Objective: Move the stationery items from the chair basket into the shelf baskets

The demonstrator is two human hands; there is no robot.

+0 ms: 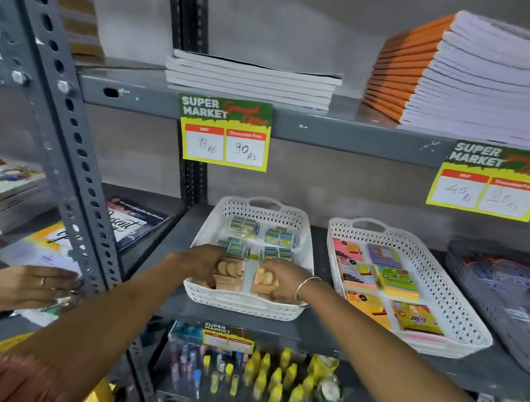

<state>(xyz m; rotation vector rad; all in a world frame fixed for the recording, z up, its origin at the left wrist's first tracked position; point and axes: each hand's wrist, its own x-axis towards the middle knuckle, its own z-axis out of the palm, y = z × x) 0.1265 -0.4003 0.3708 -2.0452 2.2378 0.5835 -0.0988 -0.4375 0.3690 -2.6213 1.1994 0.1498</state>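
Note:
A white lattice shelf basket (pixel 301 232) stands on the middle shelf in front of me. Its far half holds several small blue-green packets (pixel 279 237). My left hand (pixel 201 263) reaches into its near left corner and grips an orange-tan box of round items (pixel 229 271). My right hand (pixel 280 281), with a bangle on the wrist, grips a second orange box (pixel 264 279) in the near right part. Both boxes rest low in the basket. The chair basket is out of view.
A second white basket (pixel 464 298) of colourful sticky-note pads stands to the right, a grey basket (pixel 494 302) beyond it. Notebook stacks (pixel 250 80) fill the shelf above. Glue bottles (pixel 269 378) sit below. Another person's hand (pixel 35 286) rests beside the left upright (pixel 75 170).

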